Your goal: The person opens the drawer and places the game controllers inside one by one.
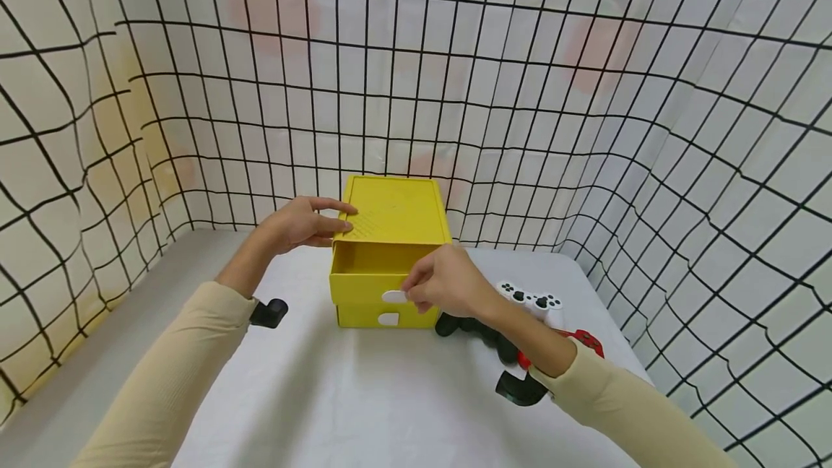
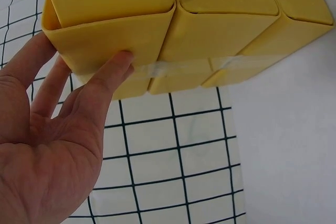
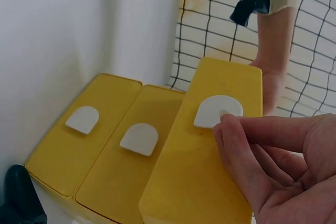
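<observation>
A yellow drawer cabinet stands at the back of the table, its top drawer pulled partway out. My right hand pinches the white tab handle of that drawer between thumb and fingertip. The two lower drawers, each with a white tab, sit flush in the right wrist view. My left hand steadies the cabinet's left upper edge with fairly straight fingers; in the left wrist view one digit touches the yellow side wall. What the drawer holds cannot be made out.
Right of the cabinet lie a white game controller, a red one and black ones, partly hidden by my right forearm. White cloth with a black grid walls in the white table at the back and sides.
</observation>
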Demonstrator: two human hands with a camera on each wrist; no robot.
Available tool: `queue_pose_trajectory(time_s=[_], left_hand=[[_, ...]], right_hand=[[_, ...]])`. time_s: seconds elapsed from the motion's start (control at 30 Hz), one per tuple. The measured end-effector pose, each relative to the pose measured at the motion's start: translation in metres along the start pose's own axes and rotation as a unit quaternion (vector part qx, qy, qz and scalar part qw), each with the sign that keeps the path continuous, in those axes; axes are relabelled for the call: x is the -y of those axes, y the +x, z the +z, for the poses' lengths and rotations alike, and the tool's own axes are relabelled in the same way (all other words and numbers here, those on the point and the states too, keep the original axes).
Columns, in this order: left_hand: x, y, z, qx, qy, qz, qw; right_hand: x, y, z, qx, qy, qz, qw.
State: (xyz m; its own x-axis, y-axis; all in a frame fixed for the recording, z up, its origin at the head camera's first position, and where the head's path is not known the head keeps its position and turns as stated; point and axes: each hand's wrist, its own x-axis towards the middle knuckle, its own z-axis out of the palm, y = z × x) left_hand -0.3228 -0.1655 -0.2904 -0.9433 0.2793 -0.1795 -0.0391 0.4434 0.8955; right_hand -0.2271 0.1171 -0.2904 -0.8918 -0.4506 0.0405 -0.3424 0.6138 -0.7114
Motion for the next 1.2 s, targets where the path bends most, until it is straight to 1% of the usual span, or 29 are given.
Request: queue_pose_trajectory(time_s=[0.17, 0.47, 0.6, 0.73, 0.87, 1.07, 1.13, 1.2], left_hand=[[0.000, 0.000, 0.000, -0.002, 0.003, -0.002, 1.0000], [0.001, 0.001, 0.000, -0.002, 0.010, 0.005, 0.9999], [0.001, 0.001, 0.000, -0.006, 0.016, 0.009, 0.9998], [0.001, 0.000, 0.000, -0.006, 0.021, 0.010, 0.9997], [0.001, 0.000, 0.000, -0.007, 0.027, 0.011, 0.9995], [0.001, 0.000, 0.000, -0.008, 0.029, 0.014, 0.9995], [0.001, 0.000, 0.000, -0.008, 0.026, 0.011, 0.9996], [0.001, 0.000, 0.000, -0.008, 0.024, 0.010, 0.9996]], right_hand=[[0.003, -0.009, 0.001, 0.012, -0.002, -0.002, 0.9999], [0.008, -0.024, 0.004, 0.032, -0.027, -0.005, 0.9991], [0.010, -0.026, 0.004, 0.036, -0.023, -0.012, 0.9990], [0.009, -0.026, 0.004, 0.040, -0.016, -0.008, 0.9991], [0.008, -0.025, 0.000, 0.060, -0.013, 0.002, 0.9981], [0.010, -0.026, -0.012, 0.109, -0.022, 0.008, 0.9938], [0.011, -0.027, -0.016, 0.119, -0.020, 0.013, 0.9927], [0.013, -0.027, -0.022, 0.120, -0.017, 0.021, 0.9924]])
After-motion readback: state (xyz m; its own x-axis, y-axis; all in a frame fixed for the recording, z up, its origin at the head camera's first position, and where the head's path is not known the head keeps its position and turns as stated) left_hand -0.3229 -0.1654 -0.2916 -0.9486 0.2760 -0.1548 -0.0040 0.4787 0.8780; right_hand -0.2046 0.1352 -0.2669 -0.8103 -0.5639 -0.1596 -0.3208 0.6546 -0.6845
